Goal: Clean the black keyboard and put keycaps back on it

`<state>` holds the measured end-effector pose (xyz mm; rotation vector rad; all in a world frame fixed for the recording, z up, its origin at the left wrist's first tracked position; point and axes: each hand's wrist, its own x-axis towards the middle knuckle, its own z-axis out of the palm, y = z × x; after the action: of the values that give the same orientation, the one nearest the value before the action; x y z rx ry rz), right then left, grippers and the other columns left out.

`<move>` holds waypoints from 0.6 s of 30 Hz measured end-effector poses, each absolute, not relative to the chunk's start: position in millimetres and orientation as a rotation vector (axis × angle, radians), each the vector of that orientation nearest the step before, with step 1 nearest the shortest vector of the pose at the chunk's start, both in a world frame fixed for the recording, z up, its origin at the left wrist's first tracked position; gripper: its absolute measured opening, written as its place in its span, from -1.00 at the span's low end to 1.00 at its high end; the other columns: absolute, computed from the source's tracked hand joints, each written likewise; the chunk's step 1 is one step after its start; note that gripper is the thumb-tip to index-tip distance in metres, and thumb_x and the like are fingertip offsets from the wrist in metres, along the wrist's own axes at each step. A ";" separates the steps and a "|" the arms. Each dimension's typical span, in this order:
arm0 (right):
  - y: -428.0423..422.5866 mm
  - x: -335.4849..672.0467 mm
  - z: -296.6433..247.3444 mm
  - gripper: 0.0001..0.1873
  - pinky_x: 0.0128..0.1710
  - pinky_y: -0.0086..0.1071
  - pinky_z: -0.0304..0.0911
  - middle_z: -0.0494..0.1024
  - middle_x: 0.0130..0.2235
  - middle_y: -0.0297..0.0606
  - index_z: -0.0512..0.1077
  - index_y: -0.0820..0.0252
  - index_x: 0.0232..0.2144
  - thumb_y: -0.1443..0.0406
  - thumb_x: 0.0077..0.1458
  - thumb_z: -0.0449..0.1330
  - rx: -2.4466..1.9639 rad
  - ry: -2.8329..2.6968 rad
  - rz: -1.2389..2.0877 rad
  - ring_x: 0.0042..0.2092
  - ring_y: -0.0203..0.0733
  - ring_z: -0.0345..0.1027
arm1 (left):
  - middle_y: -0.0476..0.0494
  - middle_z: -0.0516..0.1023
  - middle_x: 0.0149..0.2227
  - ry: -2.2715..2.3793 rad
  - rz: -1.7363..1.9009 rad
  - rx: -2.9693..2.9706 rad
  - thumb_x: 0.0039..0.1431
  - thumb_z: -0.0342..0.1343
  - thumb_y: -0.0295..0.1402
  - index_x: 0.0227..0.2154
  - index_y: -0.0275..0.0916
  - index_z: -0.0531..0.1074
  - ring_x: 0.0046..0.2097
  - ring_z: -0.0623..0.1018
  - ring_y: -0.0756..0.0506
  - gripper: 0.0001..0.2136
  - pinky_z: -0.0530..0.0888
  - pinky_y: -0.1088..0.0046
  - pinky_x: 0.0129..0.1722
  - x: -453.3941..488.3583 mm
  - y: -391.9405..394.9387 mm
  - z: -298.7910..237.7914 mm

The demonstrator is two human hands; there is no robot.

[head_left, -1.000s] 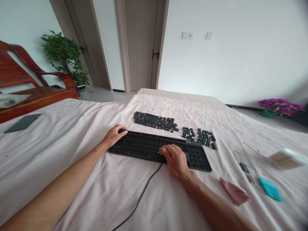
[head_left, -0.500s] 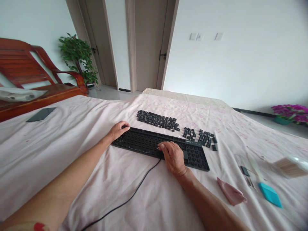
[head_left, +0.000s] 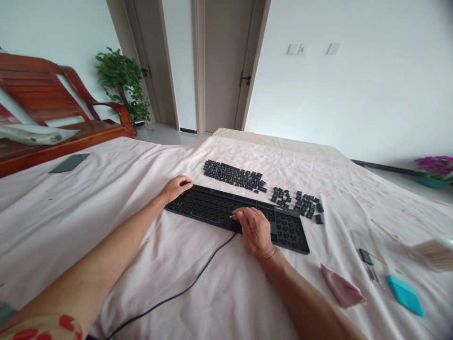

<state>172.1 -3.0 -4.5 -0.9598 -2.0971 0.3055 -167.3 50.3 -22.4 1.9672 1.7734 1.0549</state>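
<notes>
A black keyboard (head_left: 208,203) with its keycaps off lies on the pink cloth, its cable running toward me. My left hand (head_left: 177,188) is closed on the keyboard's far left corner, thumb and fingers at its edge. Over the middle of the board, my right hand (head_left: 254,230) pinches a thin stick with a white tip, a cotton swab (head_left: 232,216), its tip down among the key switches. Most of the swab is hidden by the fingers. Behind the board lie the removed keycaps (head_left: 233,175) in rows, with a looser group of keycaps (head_left: 306,204) to the right.
On the right lie a pink cloth piece (head_left: 342,286), a blue brush (head_left: 405,295), a small tool with metal prongs (head_left: 368,259) and a clear tub of cotton swabs (head_left: 433,254). A dark flat tablet-like thing (head_left: 70,163) rests at the left. A wooden bench (head_left: 46,99) stands beyond.
The view has shifted slightly, moving the background to the right. Both hands keep nearly the same places on the keyboard, and the swab is still in my right hand.
</notes>
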 end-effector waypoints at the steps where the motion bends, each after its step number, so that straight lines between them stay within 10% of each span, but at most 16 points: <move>1: -3.0 172.3 -4.7 -0.68 -0.19 -0.34 0.14 0.56 -0.36 -0.33 0.46 0.09 -0.31 0.19 0.33 -0.07 -0.953 -2.097 0.308 -0.28 -0.21 0.37 | -0.08 0.56 -0.22 1.776 1.054 1.967 0.07 0.04 -0.13 -0.30 -0.20 0.52 -0.14 0.52 -0.14 -0.71 0.40 0.35 -0.07 -167.1 50.3 -22.2; 18: -2.7 173.0 -4.4 -0.67 -0.21 -0.33 0.15 0.56 -0.37 -0.31 0.47 0.09 -0.31 0.19 0.32 -0.06 -0.931 -2.146 0.300 -0.28 -0.20 0.37 | -0.10 0.57 -0.24 1.777 1.055 1.940 0.07 0.05 -0.11 -0.31 -0.22 0.52 -0.15 0.52 -0.15 -0.69 0.40 0.36 -0.09 -165.3 50.7 -21.5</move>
<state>173.0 -2.7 -4.4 -0.9312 -2.1462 0.2998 -165.3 50.7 -21.5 1.9396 1.7774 1.0550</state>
